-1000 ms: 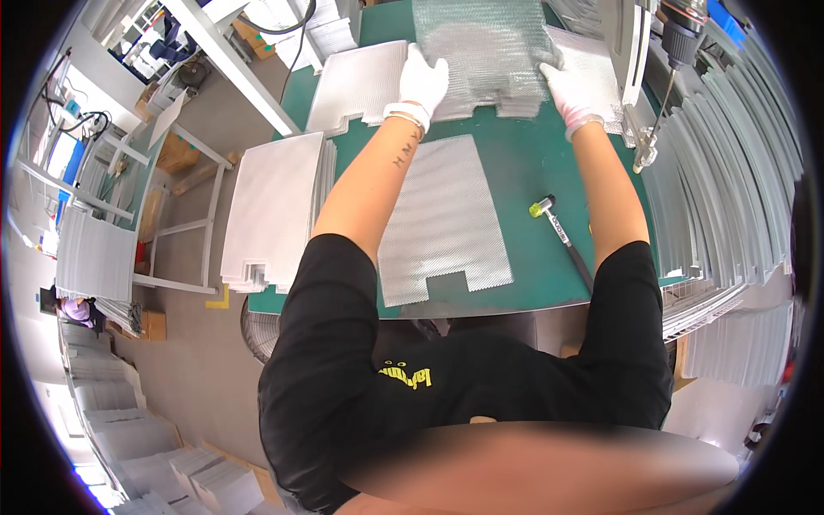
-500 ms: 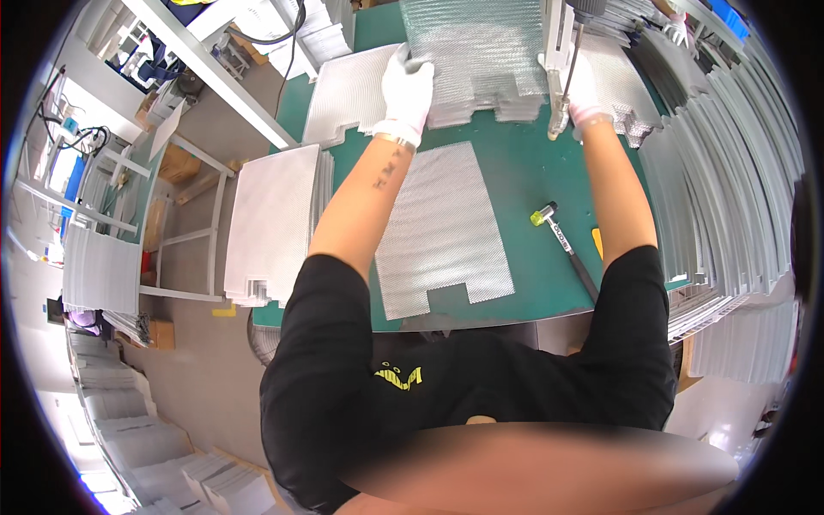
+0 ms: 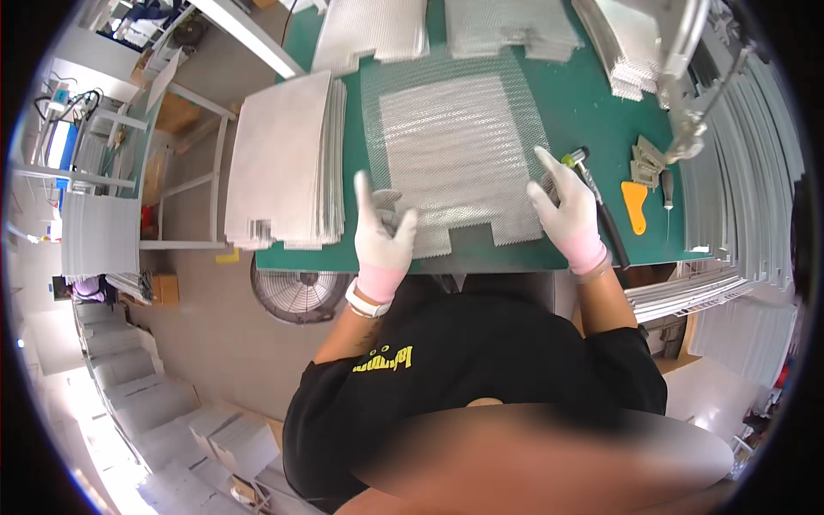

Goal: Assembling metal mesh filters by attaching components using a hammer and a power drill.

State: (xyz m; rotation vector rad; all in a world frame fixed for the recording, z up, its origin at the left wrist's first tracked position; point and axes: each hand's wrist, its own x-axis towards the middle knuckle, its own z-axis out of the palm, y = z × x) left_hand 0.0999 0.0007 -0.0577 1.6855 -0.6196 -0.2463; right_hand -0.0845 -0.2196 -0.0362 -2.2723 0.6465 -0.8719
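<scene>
A wire mesh sheet (image 3: 522, 94) lies over a smaller pale mesh sheet (image 3: 446, 129) with a notched lower edge, close to the near side of the green table. My left hand (image 3: 384, 245), in a white glove with a pink cuff, is at the lower left corner of the sheets, thumb and forefinger spread. Beside their right edge is my right hand (image 3: 571, 215), gloved the same way, its fingers apart. Neither hand visibly grips the mesh. Just right of my right hand lies a mallet (image 3: 609, 223) with a yellow-green and black head.
Stacked pale sheets (image 3: 279, 159) stand at the left, with more mesh stacks (image 3: 373, 30) along the back. A yellow scraper (image 3: 634, 206), a screwdriver (image 3: 668, 187) and grey metal pieces (image 3: 647, 161) lie at right. A metal arm (image 3: 687, 129) reaches over there. A fan (image 3: 300, 296) is below the table.
Both hands have come back from the far stack toward me. A larger wire mesh sheet now covers the pale sheet in front of me. My view has shifted, showing the scraper and screwdriver.
</scene>
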